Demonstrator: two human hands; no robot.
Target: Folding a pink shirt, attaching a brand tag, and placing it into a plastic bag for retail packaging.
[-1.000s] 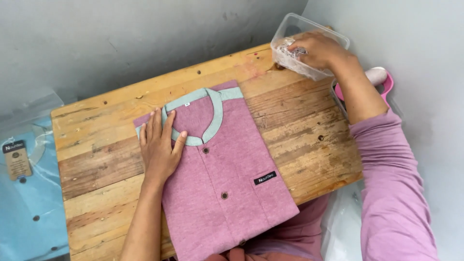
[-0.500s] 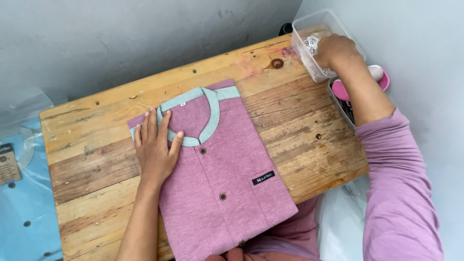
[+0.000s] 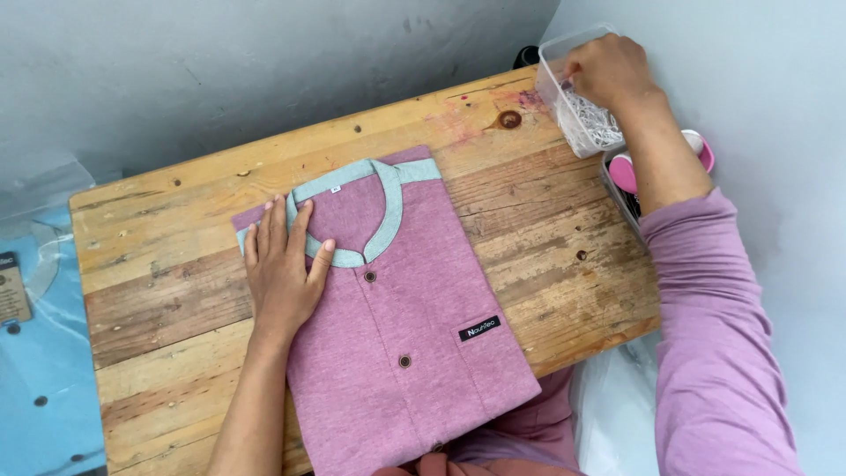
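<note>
A folded pink shirt (image 3: pixel 414 326) with a pale green collar lies front-up on the wooden table (image 3: pixel 167 291). My left hand (image 3: pixel 282 273) rests flat on it just left of the collar, fingers spread, holding nothing. My right hand (image 3: pixel 608 70) reaches into a clear plastic box (image 3: pixel 568 110) at the table's far right corner. The box holds a heap of small whitish pieces (image 3: pixel 595 128). My fingertips are down inside the box and hidden, so I cannot tell whether they pinch anything.
A second container with a pink and white object (image 3: pixel 696 150) sits off the table's right edge, under my forearm. A light blue shirt in a clear bag (image 3: pixel 40 361) lies at the left. White plastic (image 3: pixel 617 414) hangs at the lower right. Grey walls close in behind and right.
My right hand has shifted the clear box from a tilted spot on the back edge to the right corner, and now dips inside it. My left hand has stayed on the shirt.
</note>
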